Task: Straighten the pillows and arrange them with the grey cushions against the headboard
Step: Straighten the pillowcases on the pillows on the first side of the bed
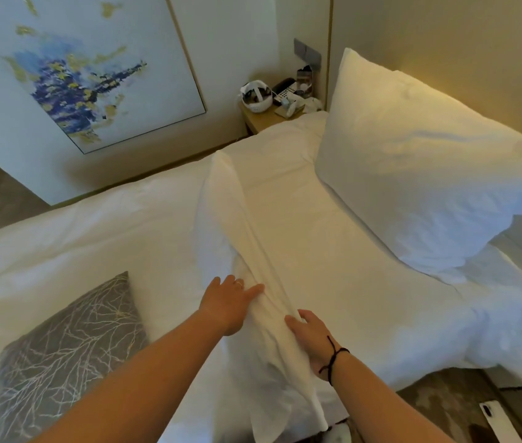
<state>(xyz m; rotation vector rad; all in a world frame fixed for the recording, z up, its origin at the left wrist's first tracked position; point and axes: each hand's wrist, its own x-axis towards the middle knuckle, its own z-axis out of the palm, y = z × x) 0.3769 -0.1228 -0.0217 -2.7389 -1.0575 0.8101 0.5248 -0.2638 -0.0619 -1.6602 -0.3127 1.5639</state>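
A white pillow (413, 174) leans against the beige headboard (461, 43) at the right. A second white pillow (333, 251) lies flat on the bed in front of it, its near flap standing up as a ridge. My left hand (227, 302) rests on the left side of that ridge with straight fingers. My right hand (310, 337) presses on its right side, fingers spread. One grey cushion (61, 353) with a pale branch pattern lies on the duvet at the lower left, partly behind my left forearm.
A wooden bedside table (262, 118) with a phone, a white basket and small items stands at the far corner of the bed. A framed blue and yellow painting (71, 68) hangs on the wall. The floor shows at the lower right with a white device (493, 420).
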